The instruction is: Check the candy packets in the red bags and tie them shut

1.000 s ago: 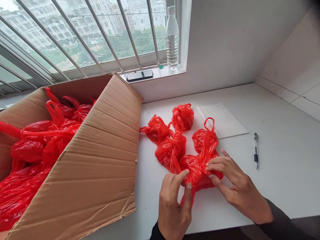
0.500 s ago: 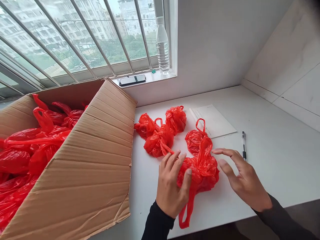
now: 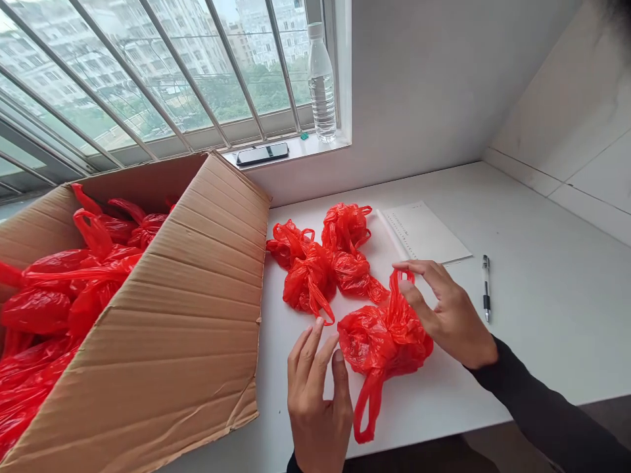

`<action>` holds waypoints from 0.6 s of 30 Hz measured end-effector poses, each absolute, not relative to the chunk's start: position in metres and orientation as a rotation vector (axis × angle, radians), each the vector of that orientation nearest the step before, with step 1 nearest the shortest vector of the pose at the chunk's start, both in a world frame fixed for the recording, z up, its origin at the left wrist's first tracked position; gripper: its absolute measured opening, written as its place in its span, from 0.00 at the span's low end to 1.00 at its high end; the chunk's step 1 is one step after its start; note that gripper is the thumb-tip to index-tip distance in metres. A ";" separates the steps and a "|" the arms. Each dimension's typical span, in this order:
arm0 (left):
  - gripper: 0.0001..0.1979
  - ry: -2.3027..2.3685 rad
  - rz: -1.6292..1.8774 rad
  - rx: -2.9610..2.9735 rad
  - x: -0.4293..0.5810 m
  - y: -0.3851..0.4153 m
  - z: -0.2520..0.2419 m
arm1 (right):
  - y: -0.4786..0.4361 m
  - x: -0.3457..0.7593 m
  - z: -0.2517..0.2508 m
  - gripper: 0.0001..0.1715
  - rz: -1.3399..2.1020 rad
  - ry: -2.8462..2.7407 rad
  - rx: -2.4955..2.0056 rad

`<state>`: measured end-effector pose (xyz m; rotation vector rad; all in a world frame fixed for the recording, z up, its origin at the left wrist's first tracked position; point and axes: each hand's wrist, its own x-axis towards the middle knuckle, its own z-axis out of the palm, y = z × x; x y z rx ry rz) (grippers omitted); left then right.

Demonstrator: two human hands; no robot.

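The cardboard box (image 3: 197, 315) is cut off at the left and near edges, and its flap hides part of the boxed bags (image 3: 59, 289). Bag contents cannot be made out. The red bag (image 3: 384, 338) lies on the bench (image 3: 542, 328), near centre.

Right hand (image 3: 451, 315): grip closed, pinching the bag's far handle loop.

Left hand (image 3: 318, 394): grip wide, fingers spread, thumb at the bag's left edge. Contact cannot be confirmed.

A white table (image 3: 542, 315) is seen w/ an open cardboard box (image 3: 197, 315) set left of the left hand (image 3: 318, 387). One red bag (image 3: 384, 341) is laid btwn the hands (loop pinched by the right hand (image 3: 451, 315)). A cluster of knotted red bags (image 3: 325, 263) is found just beyond. A paper sheet (image 3: 428, 233) is placed beyond the right hand & a pen (image 3: 486, 289) to its right.
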<state>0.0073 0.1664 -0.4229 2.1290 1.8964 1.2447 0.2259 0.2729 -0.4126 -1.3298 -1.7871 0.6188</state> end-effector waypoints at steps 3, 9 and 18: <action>0.21 1.795 1.206 2.159 0.015 0.171 -0.421 | 0.236 0.241 -0.415 0.08 0.494 -2.007 -1.229; 0.05 1.648 1.065 2.151 0.029 0.182 -0.430 | 0.219 0.250 -0.433 0.02 0.497 -2.184 -1.171; 0.12 1.953 1.297 1.822 0.000 0.171 -0.420 | 0.218 0.272 -0.427 0.13 0.531 -1.835 -1.516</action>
